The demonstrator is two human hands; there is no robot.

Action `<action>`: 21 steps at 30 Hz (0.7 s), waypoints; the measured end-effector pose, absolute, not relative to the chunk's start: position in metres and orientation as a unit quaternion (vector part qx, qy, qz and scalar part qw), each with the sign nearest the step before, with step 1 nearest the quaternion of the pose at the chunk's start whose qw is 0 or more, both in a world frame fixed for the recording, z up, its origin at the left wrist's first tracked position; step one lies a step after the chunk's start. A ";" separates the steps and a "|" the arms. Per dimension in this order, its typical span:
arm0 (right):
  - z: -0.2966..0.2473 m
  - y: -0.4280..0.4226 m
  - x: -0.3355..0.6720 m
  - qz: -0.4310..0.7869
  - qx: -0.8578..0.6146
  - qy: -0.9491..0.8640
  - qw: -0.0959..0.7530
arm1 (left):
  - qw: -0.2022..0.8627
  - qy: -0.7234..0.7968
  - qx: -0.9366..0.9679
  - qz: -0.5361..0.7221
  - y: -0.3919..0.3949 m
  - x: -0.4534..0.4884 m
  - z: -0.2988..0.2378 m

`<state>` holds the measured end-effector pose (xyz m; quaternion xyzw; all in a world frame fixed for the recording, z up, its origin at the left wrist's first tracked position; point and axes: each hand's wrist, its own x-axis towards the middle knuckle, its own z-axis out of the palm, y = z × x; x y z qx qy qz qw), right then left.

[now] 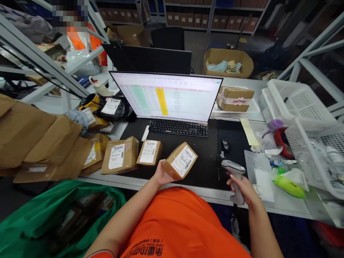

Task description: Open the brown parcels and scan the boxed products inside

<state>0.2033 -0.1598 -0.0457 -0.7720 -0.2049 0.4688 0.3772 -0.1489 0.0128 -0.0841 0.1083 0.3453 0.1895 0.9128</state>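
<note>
A small cardboard box with a white shipping label rests in my left hand, fingers around its lower left side. The label faces up towards me. My right hand is wrapped round the handle of a grey barcode scanner, whose head points left towards the box. Just left of the held box, a smaller labelled box lies on the black desk mat, with a larger taped, labelled box beside it. Beyond them stand a black keyboard and a monitor showing a spreadsheet.
Brown parcels pile up at the left, above a green sack holding boxes. A black mouse lies near the scanner. White plastic baskets and a plastic bag occupy the right. Another person in orange is at the back left.
</note>
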 end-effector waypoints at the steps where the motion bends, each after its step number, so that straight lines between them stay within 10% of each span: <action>1: -0.033 -0.158 0.192 0.515 -0.728 -0.214 0.398 | 0.908 0.357 0.115 0.184 0.015 -0.153 -0.087; 13: 0.006 -0.114 0.118 0.637 -0.616 -0.306 0.348 | 0.908 0.360 0.104 0.188 0.016 -0.178 -0.102; 17: -0.045 -0.126 0.162 0.460 -0.762 -0.288 0.354 | 0.886 0.366 0.189 0.211 0.014 -0.176 -0.109; 21: -0.122 -0.145 0.243 0.218 -0.903 -0.321 0.184 | 0.859 0.376 0.221 0.269 0.009 -0.160 -0.115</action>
